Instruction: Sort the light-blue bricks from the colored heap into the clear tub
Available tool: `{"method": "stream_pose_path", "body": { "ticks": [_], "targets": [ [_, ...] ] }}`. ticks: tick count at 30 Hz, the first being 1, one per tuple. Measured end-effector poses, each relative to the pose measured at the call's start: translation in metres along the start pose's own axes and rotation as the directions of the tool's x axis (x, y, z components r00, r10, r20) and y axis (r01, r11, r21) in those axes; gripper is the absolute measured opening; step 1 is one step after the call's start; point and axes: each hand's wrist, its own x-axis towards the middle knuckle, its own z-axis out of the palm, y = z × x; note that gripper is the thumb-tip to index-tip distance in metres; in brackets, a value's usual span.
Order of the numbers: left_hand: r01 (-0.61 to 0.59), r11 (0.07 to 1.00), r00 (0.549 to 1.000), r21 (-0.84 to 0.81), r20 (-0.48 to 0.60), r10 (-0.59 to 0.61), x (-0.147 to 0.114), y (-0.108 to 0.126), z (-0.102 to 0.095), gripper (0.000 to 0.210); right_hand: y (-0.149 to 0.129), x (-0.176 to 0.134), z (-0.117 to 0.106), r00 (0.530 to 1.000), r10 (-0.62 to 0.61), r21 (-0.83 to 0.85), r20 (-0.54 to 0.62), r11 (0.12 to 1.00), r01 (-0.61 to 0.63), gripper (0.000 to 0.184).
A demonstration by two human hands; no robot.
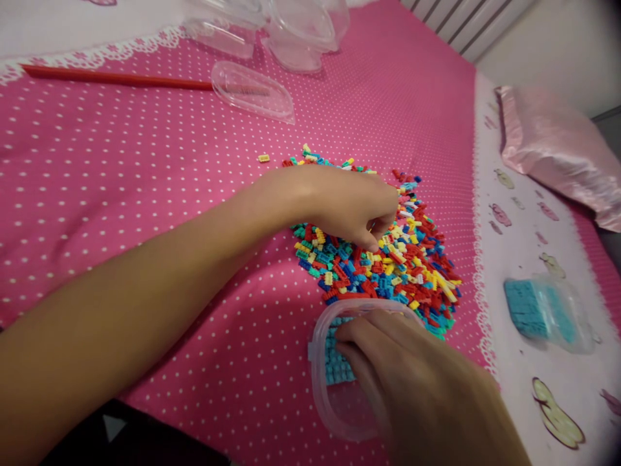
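Note:
Over a heaped pile of small multicoloured toy building bricks, my left hand reaches down with its fingers curled toward the thumb. What its fingertips pinch, if anything, is hidden. Below the pile stands a clear plastic tub with rows of light-blue bricks packed against its far side. My right hand reaches into this tub, thumb and fingers closed together at the blue rows. Its own back covers much of the tub, and I cannot make out anything held at its fingertips.
Several clear plastic containers lie at the back, with a clear lid and a red stick nearer. One yellow brick lies apart. At right are a clear container of blue bricks and a pink pillow.

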Motion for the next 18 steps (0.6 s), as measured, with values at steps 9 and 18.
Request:
{"method": "stream_pose_path", "body": {
  "ticks": [9,18],
  "targets": [
    [0.021,1.0,1.0,-0.003,0.001,-0.021,-0.001,0.001,0.0,0.009,0.015,-0.01,-0.004,0.997,-0.017,-0.104,-0.072,0.995,0.009,0.024],
    [0.006,1.0,1.0,0.006,-0.01,-0.006,0.0,0.0,0.0,0.008,0.004,0.0,-0.001,1.0,0.026,-0.065,-0.013,0.998,-0.027,0.019]
  ]
}}
